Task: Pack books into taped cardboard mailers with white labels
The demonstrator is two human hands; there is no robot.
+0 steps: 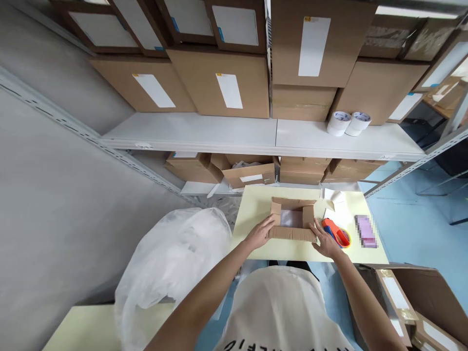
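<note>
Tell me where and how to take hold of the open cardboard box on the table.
Take the open cardboard box by its two short ends, coming from left and right together. It sits on the pale yellow table with its opening up and its long side running left to right, so an end-to-end hold should balance it. The flaps would probably bend, so hold the walls below them.

Bright, soft light; stretched edges
</note>
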